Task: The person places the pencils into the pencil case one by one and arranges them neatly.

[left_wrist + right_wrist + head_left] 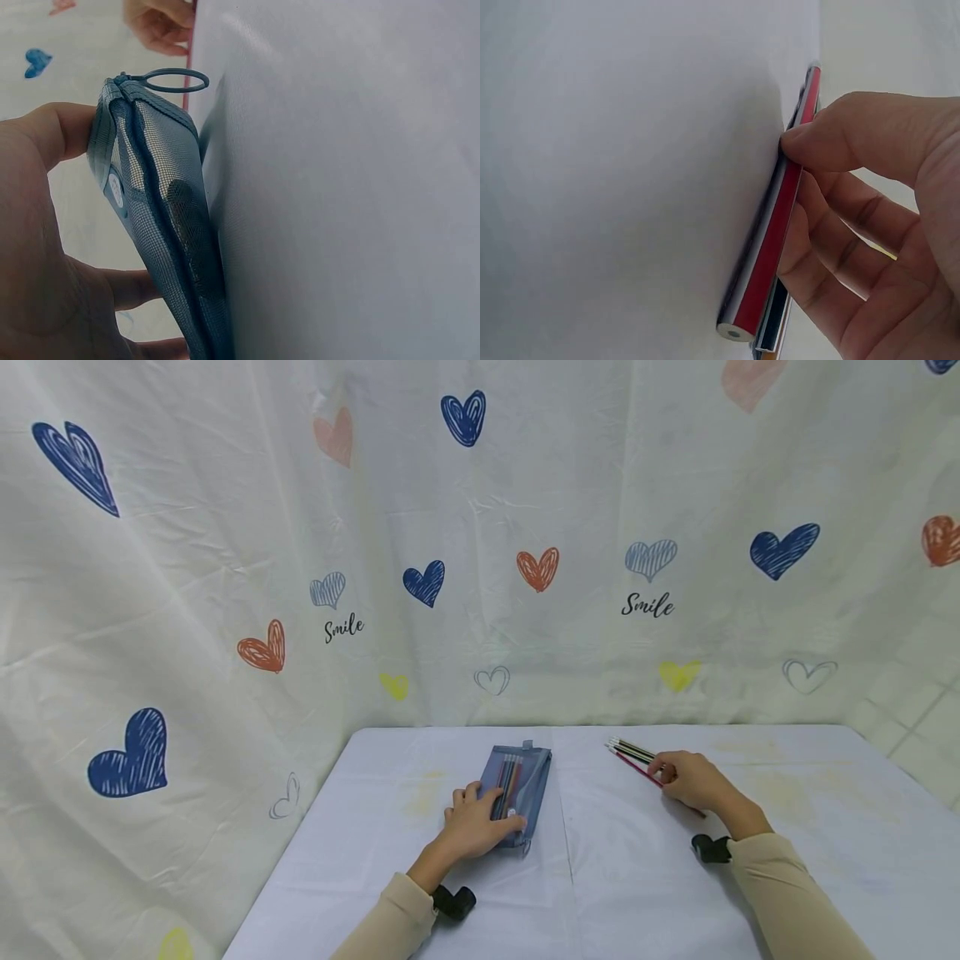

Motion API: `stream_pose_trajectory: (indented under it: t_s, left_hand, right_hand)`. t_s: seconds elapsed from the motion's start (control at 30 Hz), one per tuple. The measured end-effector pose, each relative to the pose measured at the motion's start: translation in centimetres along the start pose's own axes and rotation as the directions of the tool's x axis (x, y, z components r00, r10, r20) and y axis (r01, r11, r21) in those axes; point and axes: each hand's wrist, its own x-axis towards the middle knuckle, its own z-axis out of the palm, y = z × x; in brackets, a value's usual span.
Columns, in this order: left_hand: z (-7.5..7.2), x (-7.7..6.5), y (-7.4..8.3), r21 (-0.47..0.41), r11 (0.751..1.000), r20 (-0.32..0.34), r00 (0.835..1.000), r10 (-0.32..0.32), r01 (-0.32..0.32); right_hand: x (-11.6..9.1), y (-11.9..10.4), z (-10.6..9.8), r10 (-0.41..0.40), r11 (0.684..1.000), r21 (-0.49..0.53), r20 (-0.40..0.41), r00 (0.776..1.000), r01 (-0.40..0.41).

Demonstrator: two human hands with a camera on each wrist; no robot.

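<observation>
A blue mesh zip pencil case lies flat on the left-middle of the table, several pencils showing through its top. My left hand rests on it with fingers spread; in the left wrist view the thumb and fingertips touch the face of the case. Over to the right, my right hand pinches a few pencils between thumb and fingers. A red-and-white striped pencil is uppermost in the right wrist view, with darker ones partly hidden beneath it.
A white cloth covers the table. Behind it hangs a pale curtain printed with hearts and "Smile". Black wrist devices are worn on both wrists, below the beige sleeves. The case's zip ring sticks out at one end.
</observation>
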Motion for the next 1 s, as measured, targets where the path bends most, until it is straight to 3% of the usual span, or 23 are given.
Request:
stream_pose_trajectory:
  t_s: [0.47, 0.67, 1.0]
  left_hand:
    - [0.0, 0.1, -0.1, 0.004, 1.0, -0.001, 1.0, -0.001, 0.001]
    - [0.1, 0.1, 0.0, 0.007, 1.0, -0.002, 1.0, -0.001, 0.001]
    - [0.0, 0.1, 0.0, 0.01, 1.0, 0.0, 1.0, -0.003, 0.003]
  right_hand:
    - [0.0, -0.7, 0.1, 0.009, 1.0, 0.01, 0.017, 1.0, -0.009]
    - [0.1, -0.8, 0.1, -0.026, 0.997, 0.078, -0.012, 1.0, 0.027]
    - [0.2, -1.5, 0.2, 0.044, 0.982, 0.186, -0.012, 0.999, -0.041]
